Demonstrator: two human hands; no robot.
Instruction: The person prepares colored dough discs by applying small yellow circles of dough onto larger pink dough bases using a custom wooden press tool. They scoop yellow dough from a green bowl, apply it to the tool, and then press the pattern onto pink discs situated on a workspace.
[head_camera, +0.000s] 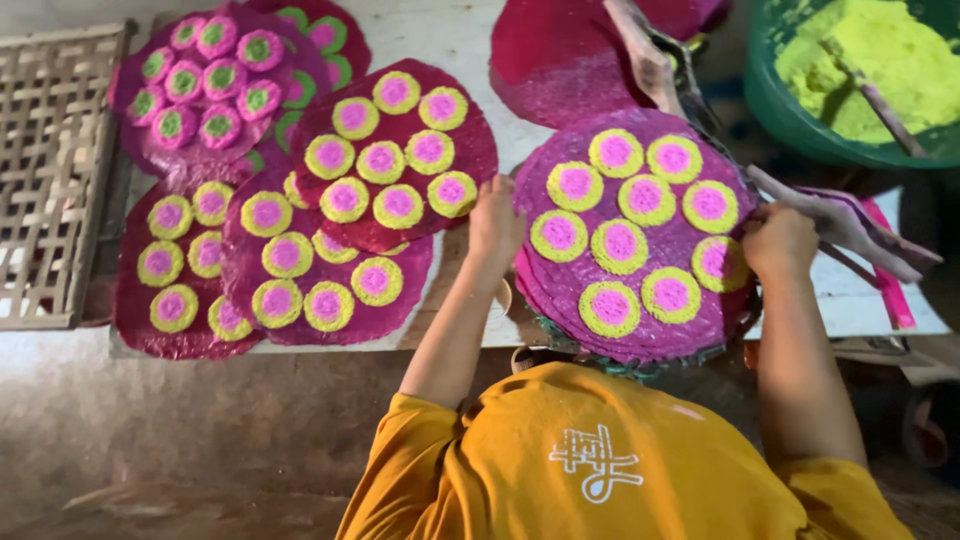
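Left hand (495, 222) at nine o'clock and right hand (778, 240) at three o'clock both seemingly pinch the purple dotted disc's (632, 235) rim.

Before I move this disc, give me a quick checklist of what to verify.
1. Left hand gripping the decorated disc at its left edge: ok.
2. Right hand gripping its right edge: ok.
3. Disc lying flat: ok.
4. Free room on the table beside the laid-out discs: cannot tell.
5. Green tub clear of the disc: ok.
6. Stained sticks clear of the right hand: not ok, very close.
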